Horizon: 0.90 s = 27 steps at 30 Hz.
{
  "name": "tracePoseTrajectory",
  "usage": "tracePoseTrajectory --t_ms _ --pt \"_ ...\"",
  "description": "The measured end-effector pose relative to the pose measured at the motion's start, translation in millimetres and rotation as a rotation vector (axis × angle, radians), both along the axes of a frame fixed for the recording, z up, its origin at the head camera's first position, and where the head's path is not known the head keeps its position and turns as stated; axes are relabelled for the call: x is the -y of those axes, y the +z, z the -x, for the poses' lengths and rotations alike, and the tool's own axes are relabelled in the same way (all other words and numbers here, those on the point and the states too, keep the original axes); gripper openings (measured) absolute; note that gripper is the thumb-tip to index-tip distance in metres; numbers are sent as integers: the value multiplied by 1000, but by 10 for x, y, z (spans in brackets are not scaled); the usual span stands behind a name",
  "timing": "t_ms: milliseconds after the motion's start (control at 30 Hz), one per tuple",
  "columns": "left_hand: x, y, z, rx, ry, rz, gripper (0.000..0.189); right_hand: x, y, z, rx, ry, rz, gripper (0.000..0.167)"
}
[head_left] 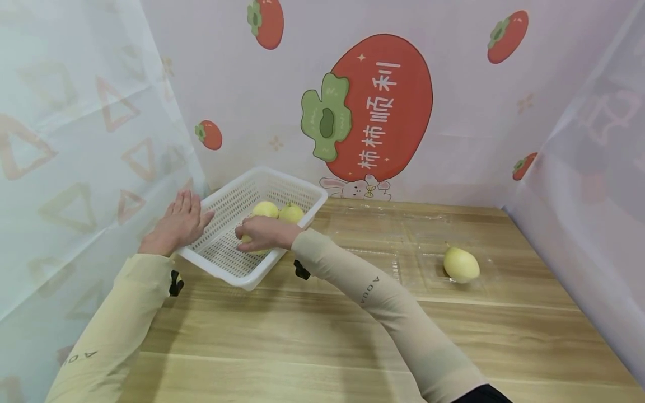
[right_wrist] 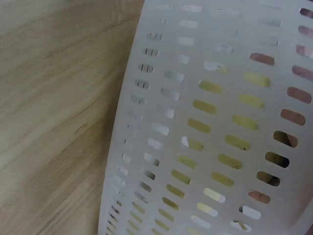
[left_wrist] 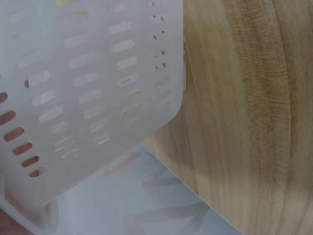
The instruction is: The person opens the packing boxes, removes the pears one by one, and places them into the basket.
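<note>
A white slotted plastic basket (head_left: 221,273) stands at the left of the table, turned at an angle. Inside it are two yellow-green pears (head_left: 265,210) side by side near its right wall. My right hand (head_left: 267,232) reaches over that wall, its fingers curled round another pear (head_left: 246,239), mostly hidden by the hand. Through the slots in the right wrist view, yellow pear skin (right_wrist: 237,142) shows beside the fingers. My left hand (head_left: 178,223) rests at the basket's left rim, fingers extended; the basket's outer wall (left_wrist: 88,98) fills much of the left wrist view.
Clear plastic trays (head_left: 375,258) lie on the wooden table (head_left: 282,336) right of the basket. A single pear (head_left: 461,265) sits in the right-hand tray. Printed sheets (head_left: 468,123) with persimmon drawings stand behind and at both sides.
</note>
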<state>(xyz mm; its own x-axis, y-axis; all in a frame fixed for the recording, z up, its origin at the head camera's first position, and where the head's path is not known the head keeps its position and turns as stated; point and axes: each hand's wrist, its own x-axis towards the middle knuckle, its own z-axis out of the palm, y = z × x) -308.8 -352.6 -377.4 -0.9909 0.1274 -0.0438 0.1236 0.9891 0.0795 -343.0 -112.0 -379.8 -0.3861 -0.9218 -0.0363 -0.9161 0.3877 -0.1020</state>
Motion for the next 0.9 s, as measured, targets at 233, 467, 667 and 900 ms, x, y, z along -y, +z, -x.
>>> tracePoseTrajectory --t_ms 233,467,667,900 --pt "13 -2 -7 -8 -2 0 84 56 -42 -24 38 17 -72 29" --pt "22 -15 -21 -7 -1 -25 86 85 -90 -57 54 -13 -107 29" --pt "18 -27 -18 -13 -9 -26 86 75 -91 -56 52 -27 -84 21" --pt "-12 6 -40 -27 -14 4 83 -33 116 -81 -49 -17 -25 23"
